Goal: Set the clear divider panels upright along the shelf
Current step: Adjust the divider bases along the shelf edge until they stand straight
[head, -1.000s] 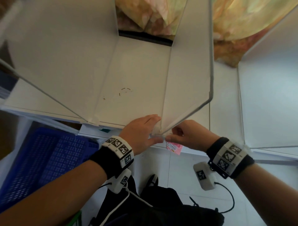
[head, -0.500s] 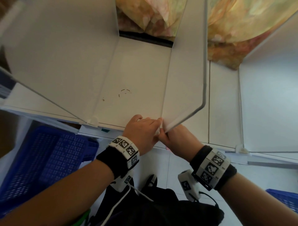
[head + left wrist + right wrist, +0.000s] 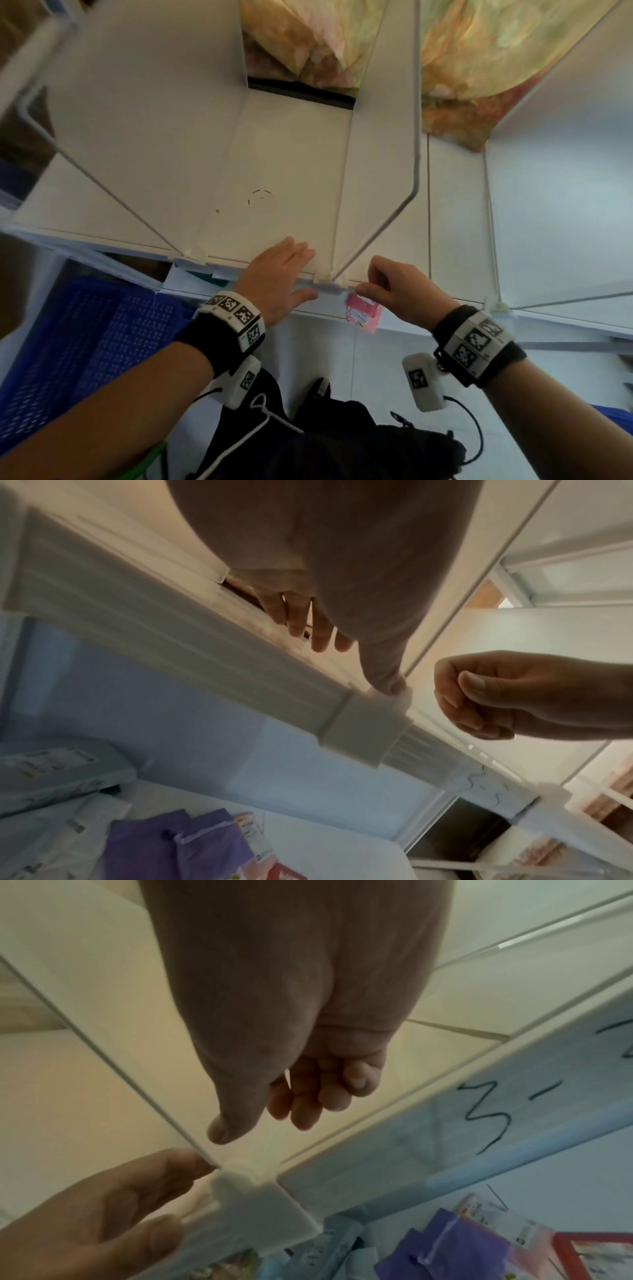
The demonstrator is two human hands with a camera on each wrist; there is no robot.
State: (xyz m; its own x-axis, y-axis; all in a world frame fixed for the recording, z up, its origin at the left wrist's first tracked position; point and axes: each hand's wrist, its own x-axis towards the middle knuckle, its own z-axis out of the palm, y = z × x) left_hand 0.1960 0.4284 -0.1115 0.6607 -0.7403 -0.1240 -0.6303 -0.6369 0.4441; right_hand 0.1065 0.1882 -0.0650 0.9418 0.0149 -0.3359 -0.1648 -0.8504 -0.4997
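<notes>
Two hands work our white shelf's [image 3: 274, 164] front edge: left hand [image 3: 274, 277] flat, thumb against the white plastic clip [image 3: 329, 286] seating the upright clear divider panel [image 3: 380, 154]; right hand [image 3: 400, 294] loosely curled beside it, holding nothing.
</notes>
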